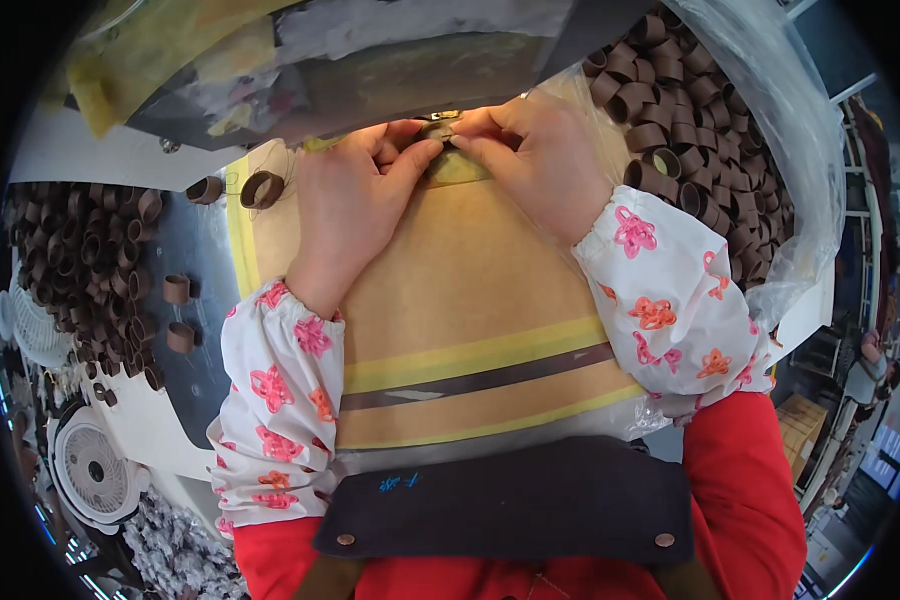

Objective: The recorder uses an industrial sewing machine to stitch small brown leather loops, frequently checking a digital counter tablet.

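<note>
My left hand [350, 190] and my right hand [545, 165] meet under the lit head of a sewing machine [420, 75]. Between their pinched fingertips is a small brown fabric loop [437, 131], held at the metal presser foot [444, 115]. The fingers cover much of the loop, and the needle cannot be made out. Beneath both wrists lies a tan work surface [450, 260] edged with yellow tape. Just left of my left hand, a single brown loop [262, 189] stands on that surface with loose threads by it.
A large heap of brown loops [705, 130] lies at the right beside clear plastic sheeting [805, 150]. Another pile of loops [90, 250] covers the far left, with a few strays nearby. White fans [95, 470] stand at the lower left. A dark flap [510, 500] crosses my front.
</note>
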Demonstrator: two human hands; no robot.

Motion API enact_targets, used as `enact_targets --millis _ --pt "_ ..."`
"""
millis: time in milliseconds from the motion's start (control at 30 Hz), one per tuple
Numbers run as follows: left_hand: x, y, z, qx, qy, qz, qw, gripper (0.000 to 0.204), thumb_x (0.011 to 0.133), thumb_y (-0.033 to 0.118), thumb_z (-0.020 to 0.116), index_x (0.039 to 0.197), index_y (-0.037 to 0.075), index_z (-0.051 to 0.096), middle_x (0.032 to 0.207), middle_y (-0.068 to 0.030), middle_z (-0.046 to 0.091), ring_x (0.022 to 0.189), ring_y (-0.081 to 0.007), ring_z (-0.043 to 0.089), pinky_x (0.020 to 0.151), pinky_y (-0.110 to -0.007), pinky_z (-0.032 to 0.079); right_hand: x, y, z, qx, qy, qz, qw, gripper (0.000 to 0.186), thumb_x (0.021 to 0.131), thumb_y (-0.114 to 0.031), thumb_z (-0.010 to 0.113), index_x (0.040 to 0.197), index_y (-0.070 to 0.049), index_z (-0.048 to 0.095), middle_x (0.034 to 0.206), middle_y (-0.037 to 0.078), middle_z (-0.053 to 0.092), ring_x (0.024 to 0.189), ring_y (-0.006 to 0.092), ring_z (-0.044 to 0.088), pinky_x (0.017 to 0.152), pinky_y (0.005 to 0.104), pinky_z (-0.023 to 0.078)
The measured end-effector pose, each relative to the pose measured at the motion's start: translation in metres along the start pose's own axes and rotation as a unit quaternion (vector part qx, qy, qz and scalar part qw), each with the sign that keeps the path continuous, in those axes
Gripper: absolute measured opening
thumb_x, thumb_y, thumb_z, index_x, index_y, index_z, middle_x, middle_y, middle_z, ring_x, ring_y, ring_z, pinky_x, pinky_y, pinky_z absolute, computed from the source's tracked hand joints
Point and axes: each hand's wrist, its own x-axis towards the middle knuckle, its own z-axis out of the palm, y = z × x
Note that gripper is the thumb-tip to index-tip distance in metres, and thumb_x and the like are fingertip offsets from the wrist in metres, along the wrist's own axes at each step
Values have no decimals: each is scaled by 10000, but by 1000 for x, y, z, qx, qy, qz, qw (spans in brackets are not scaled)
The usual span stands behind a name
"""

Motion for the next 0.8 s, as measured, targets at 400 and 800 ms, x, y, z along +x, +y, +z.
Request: enact_targets --millis 400,800 --pt "2 -4 2 6 -13 -16 1000 234 762 237 673 829 16 640 524 5 552 459 -34 420 450 -221 329 5 3 0 -29 -16 -38 999 90 694 -65 638 735 -11 578 670 107 557 617 250 539 561 342 420" --pt "3 -6 6 1 -8 6 1000 194 765 207 663 828 26 633 532 11 548 465 -37 422 452 -219 328 5 2 -2 -114 -20 -31 993 146 723 -183 653 744 -42 622 563 84 505 536 221 509 504 333 377"
